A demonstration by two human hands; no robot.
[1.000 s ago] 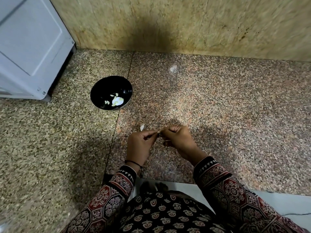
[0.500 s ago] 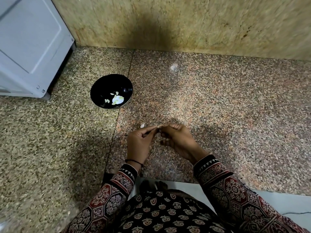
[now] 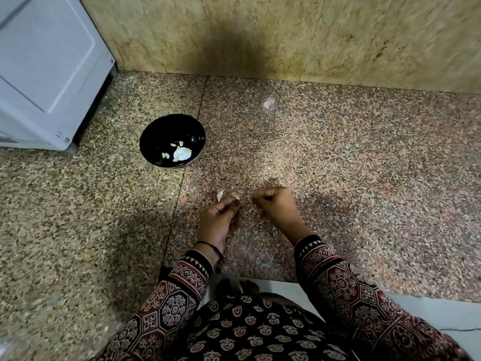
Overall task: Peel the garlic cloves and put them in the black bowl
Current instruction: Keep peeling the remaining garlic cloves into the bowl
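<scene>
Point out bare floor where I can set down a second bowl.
Widest: the floor right of the right hand, up to the wall, bare but for a white scrap. Also free: left of the left hand, which pinches a clove, nearer than the bowl. Crowded: between bowl and hands, where a garlic piece lies.

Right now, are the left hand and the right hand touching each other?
Apart. The head view shows bare granite floor between the left hand and the right hand.
</scene>
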